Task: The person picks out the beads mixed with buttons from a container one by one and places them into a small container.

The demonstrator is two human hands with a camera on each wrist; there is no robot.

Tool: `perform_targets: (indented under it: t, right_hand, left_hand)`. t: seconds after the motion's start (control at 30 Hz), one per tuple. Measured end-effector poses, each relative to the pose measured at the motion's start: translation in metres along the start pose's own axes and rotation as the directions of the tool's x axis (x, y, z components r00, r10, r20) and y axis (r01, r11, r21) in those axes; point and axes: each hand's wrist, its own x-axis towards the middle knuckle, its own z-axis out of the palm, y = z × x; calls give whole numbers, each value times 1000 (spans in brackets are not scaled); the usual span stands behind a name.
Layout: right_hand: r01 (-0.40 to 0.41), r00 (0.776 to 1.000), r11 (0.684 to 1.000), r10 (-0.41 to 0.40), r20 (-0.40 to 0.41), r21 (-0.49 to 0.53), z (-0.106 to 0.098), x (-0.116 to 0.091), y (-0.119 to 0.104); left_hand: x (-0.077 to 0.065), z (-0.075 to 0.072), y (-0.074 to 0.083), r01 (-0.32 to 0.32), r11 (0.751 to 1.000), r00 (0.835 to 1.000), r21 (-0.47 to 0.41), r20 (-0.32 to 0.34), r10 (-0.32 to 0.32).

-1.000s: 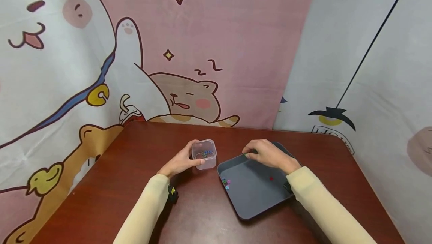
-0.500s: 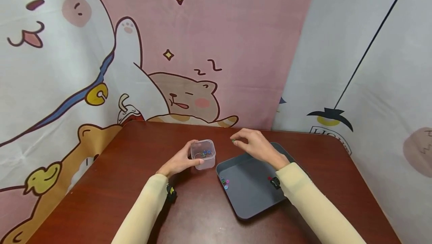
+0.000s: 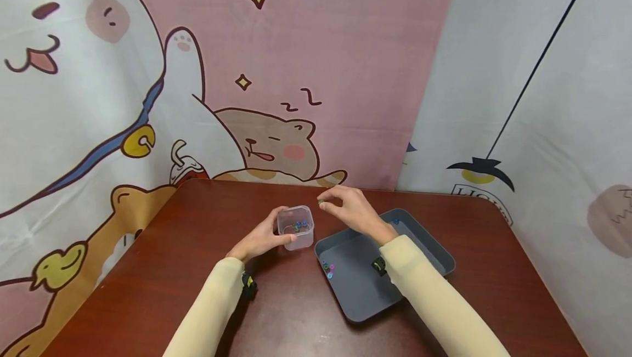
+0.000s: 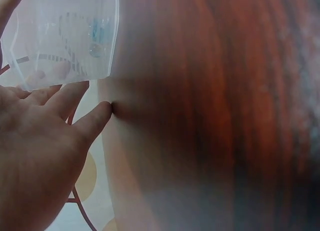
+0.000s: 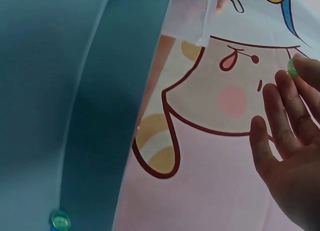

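Observation:
My left hand [image 3: 259, 239] grips a small clear plastic box [image 3: 299, 242] by its sides, with several blue and green beads [image 3: 299, 225] inside. In the left wrist view the box [image 4: 65, 41] stands over my spread fingers. My right hand [image 3: 353, 211] pinches a tiny green bead [image 5: 292, 67] between thumb and index finger, its other fingers extended. That hand is raised just right of the box, beyond the back left edge of the grey tray [image 3: 365, 296]. Loose beads [image 3: 328, 269] in pink, green and blue lie along the tray's left side.
A blue bead [image 3: 396, 221] sits in the tray's far corner, and a green bead [image 5: 60, 221] shows in the tray in the right wrist view. The brown table [image 3: 163, 291] ends at a cartoon-printed cloth [image 3: 345, 72]. My right sleeve [image 3: 419, 275] crosses over the tray.
My right hand has lifted from the tray's back edge and moved left toward the box with the green bead. The sleeve now covers the red bead. My left hand keeps holding the box.

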Motion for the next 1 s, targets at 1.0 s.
perform_targets:
  t: [1.0]
  right_hand:
    - [-7,993,999,11,117,-35,54,7,14]
  left_hand:
    - [-2,2,2,36,999,999,26,-11,-36]
